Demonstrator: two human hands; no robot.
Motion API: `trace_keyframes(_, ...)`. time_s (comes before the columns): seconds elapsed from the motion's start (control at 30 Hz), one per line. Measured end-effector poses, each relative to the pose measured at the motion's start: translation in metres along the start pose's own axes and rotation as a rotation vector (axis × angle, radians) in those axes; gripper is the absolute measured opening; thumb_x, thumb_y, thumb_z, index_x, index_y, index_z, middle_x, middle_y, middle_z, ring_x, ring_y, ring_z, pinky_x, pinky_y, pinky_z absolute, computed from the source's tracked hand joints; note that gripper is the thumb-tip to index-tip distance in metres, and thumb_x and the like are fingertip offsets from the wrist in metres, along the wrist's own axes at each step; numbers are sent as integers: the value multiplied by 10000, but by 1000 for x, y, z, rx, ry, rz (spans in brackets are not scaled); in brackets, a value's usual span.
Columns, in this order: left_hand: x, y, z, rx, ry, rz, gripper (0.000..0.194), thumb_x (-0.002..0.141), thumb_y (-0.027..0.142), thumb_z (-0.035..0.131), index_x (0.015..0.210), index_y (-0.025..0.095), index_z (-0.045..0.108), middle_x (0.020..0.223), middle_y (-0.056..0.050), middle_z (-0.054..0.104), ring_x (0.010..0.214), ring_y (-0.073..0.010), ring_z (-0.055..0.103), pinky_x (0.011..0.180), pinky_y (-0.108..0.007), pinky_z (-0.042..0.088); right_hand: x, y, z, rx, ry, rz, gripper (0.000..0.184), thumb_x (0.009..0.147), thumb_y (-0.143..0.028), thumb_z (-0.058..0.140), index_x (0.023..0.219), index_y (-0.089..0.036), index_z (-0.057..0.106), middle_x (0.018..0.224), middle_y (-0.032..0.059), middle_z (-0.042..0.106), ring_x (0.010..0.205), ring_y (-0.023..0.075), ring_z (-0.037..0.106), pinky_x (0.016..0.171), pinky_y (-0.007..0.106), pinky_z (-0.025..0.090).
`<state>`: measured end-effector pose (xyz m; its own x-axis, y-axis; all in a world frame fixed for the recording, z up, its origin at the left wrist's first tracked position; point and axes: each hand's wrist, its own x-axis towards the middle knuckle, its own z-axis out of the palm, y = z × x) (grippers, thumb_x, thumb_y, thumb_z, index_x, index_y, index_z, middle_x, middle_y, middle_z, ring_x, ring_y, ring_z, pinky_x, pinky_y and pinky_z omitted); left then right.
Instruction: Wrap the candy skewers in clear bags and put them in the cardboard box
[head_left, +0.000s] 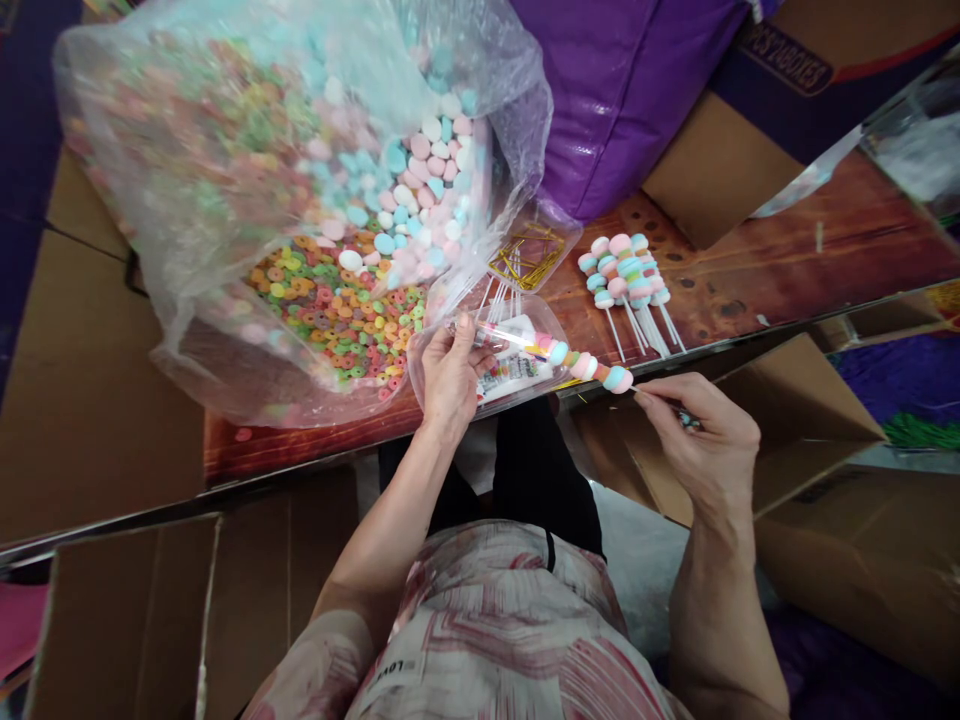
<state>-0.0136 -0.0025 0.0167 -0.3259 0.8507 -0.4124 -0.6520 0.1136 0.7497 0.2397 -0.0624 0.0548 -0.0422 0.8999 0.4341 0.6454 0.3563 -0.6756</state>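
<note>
A candy skewer (583,366) of pink, white, blue and orange sweets stretches slantwise between my hands. Its white stick end is pinched by my right hand (709,430), fingers closed. My left hand (452,375) is closed on a clear plastic sleeve (508,338) that surrounds the skewer's far end; the sweets nearer my right hand are outside it. Beneath the sleeve lies a clear plastic tray (553,318) with printed white packets (510,378) and white sticks (504,292). Gold twist ties (529,255) sit in a smaller clear tray just behind.
A large clear bag (517,120) holds ring candies (337,310) and pastel sweets (427,170) at left. Several finished skewers (626,275) are stacked on the wooden table (795,250) at right. A purple bag (615,90) and cartons (712,160) stand behind; open cartons (795,400) flank the table's near edge.
</note>
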Motion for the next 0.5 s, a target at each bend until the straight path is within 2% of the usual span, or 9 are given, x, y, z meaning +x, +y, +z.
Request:
trace_keyframes(0.2,-3,-2,1,5,-54,6,437,677,468,950,764,189,626,686,41,687,600,-127,726,624,-221,566,2,-4,5,64,-20,25,75,933,-220,730,910,-264,786,833,11,733,743,179,662,671,324,509)
trace_keyframes(0.5,-20,-18,8,14,-162,104,527,613,579,951,820,204,644,743,44,702,606,-91,670,572,-191,534,-4,-7,40,218,-8,101,76,925,-196,730,873,-233,772,824,2,724,752,159,665,685,299,513)
